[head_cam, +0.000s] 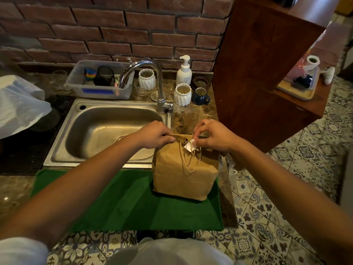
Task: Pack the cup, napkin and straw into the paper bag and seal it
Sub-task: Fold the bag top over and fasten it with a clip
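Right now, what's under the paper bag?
The paper bag stands on a green mat at the counter edge beside the sink. Its base hides the mat below; contents unseen, top folded shut.

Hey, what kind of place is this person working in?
Probably a small cafe or home kitchen counter. A steel sink with a chrome faucet sits against a brick wall, with a soap pump bottle and a mug beside it, while both hands close a paper bag.

Kitchen: steel sink [57, 155]; curved tap [150, 81]; soap pump [183, 73]; brick wall [114, 25]
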Tool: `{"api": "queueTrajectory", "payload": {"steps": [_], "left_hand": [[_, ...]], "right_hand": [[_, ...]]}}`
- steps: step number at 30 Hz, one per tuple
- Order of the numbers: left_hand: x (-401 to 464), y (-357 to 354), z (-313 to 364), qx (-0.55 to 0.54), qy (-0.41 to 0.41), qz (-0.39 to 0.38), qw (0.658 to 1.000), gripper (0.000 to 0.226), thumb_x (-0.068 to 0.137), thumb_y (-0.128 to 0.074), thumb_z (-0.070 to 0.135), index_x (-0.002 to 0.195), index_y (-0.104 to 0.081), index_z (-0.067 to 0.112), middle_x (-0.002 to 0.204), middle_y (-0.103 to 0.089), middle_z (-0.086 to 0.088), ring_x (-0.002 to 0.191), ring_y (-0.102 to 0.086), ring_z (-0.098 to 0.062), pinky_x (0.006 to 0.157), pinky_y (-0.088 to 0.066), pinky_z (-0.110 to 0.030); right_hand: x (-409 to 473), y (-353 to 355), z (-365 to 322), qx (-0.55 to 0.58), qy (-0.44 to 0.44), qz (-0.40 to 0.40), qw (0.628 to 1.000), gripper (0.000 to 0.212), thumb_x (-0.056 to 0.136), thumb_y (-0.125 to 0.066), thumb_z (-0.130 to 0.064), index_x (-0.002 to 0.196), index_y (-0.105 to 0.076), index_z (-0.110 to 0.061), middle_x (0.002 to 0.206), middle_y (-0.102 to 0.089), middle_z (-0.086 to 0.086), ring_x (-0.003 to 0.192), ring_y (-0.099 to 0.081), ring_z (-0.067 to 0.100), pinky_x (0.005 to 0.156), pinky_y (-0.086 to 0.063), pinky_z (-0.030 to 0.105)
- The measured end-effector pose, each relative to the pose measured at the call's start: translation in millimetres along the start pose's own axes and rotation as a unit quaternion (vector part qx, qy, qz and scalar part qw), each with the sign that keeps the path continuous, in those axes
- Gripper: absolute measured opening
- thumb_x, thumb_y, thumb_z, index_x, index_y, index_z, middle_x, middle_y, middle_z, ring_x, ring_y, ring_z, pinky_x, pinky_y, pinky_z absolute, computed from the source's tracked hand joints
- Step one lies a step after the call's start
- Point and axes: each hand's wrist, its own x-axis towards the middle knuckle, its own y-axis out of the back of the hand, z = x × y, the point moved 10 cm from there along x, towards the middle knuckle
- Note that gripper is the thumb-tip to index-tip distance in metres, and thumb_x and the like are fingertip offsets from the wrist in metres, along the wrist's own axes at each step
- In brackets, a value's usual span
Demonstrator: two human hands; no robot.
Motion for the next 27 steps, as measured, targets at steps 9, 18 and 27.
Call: {"api": "queueTrajectory", "payload": {"steps": [9, 18, 27], "left_hand": [[3.7, -1.0, 0.9, 0.013, -0.004, -0.004, 1.0, 0.027, 0.099, -0.06, 0.033, 0.072, -0.064, 0.032, 0.065, -0.063, 0.005, 0.062, -0.058, -0.012, 0.058, -0.037, -0.03], [3.1, 0.5, 0.5, -0.001, -0.01, 0.001, 1.0, 0.024, 0.098, -0.061, 0.033, 0.076, -0.068, 0.028, 0.067, -0.064, 0.003, 0.064, -0.059, -0.013, 0.058, -0.039, -0.029], [1.8, 7.3, 0.1, 0.003, -0.022, 0.013, 1.0, 0.023, 0.098, -0.062, 0.033, 0.083, -0.074, 0.021, 0.067, -0.062, 0.008, 0.063, -0.056, -0.008, 0.058, -0.036, -0.028]], "right_hand": [[-0.6, 2.3, -40.2, -0.264, 0.089, 0.049, 0.959, 0.015, 0.085, -0.071, -0.044, 0.095, -0.074, -0.034, 0.115, -0.059, -0.004, 0.114, -0.049, 0.019, 0.098, -0.039, 0.042], [3.0, 1.2, -52.1, -0.33, 0.144, 0.059, 0.931, 0.014, 0.086, -0.07, -0.041, 0.095, -0.074, -0.031, 0.101, -0.068, -0.007, 0.106, -0.058, 0.02, 0.102, -0.04, 0.048], [-2.2, -8.4, -51.9, -0.338, 0.178, 0.11, 0.917, 0.016, 0.086, -0.072, -0.033, 0.096, -0.067, -0.023, 0.09, -0.068, 0.0, 0.088, -0.064, 0.024, 0.09, -0.048, 0.044]]}}
